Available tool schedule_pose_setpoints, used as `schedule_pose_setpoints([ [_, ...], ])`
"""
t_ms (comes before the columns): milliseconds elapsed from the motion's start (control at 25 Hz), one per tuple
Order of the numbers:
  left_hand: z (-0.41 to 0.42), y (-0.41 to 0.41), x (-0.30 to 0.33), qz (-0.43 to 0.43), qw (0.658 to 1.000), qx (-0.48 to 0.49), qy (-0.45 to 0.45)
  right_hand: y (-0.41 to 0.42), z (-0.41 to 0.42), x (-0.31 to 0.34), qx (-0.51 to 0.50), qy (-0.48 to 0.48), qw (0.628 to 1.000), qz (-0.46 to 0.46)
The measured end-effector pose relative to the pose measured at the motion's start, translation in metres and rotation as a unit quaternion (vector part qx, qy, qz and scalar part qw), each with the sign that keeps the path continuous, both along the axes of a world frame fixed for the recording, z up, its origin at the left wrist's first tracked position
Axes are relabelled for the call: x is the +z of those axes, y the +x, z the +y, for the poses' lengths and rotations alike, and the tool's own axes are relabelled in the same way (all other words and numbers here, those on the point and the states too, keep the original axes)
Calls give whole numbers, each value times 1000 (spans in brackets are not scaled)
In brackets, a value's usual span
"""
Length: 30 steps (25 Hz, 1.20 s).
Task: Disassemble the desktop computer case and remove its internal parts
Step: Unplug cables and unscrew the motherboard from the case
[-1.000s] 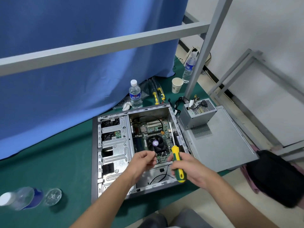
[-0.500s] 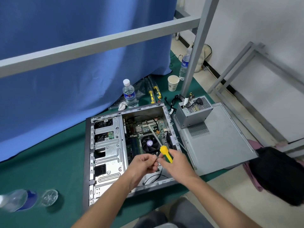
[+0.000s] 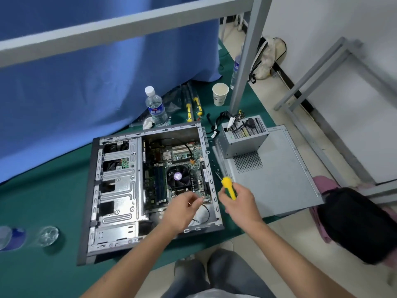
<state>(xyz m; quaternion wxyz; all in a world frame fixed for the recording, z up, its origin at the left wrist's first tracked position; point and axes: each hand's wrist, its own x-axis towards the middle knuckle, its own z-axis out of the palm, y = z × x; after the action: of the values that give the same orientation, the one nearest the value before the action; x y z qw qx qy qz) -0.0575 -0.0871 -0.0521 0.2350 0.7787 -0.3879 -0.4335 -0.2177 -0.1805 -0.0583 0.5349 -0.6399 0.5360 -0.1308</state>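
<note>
The open computer case (image 3: 117,190) lies flat on the green mat, its motherboard (image 3: 171,160) and CPU fan (image 3: 177,176) exposed. My left hand (image 3: 183,208) hovers over the board's lower right corner, fingers curled, pinching something small that looks like a screw. My right hand (image 3: 238,203) is just outside the case's right wall and grips a yellow-handled screwdriver (image 3: 228,187), shaft pointing up and left. The removed power supply (image 3: 242,136) sits on the detached side panel (image 3: 277,173) to the right.
Behind the case stand a water bottle (image 3: 155,108), two yellow-handled tools (image 3: 193,107) and a paper cup (image 3: 220,94). A grey frame post (image 3: 247,61) rises at the right rear. A black bag (image 3: 356,224) lies at the right. A bottle (image 3: 12,237) lies at the left.
My right hand lifted the screwdriver out of the case and moved it right, past the case wall. My left hand stayed over the board's lower corner, fingers pinched.
</note>
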Motion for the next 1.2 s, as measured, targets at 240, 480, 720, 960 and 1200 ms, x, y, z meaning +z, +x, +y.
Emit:
schedule_pose_setpoints([
  [240, 26, -3, -34, -228, 960, -137, 90, -30, -20, -66, -52, 21, 987, 150],
  [480, 28, -3, -46, -251, 957, -119, 82, -24, -15, -118, -24, 38, 972, 230],
  [720, 26, -4, -46, -243, 959, -116, 91, -19, -11, -135, -16, 26, 967, 252],
  [960, 27, -4, -45, -257, 955, -117, 92, -23, -15, -111, -59, 39, 986, 152],
  [1200, 31, -3, -49, -230, 966, -102, 60, 14, -25, -52, -78, 7, 996, 33],
])
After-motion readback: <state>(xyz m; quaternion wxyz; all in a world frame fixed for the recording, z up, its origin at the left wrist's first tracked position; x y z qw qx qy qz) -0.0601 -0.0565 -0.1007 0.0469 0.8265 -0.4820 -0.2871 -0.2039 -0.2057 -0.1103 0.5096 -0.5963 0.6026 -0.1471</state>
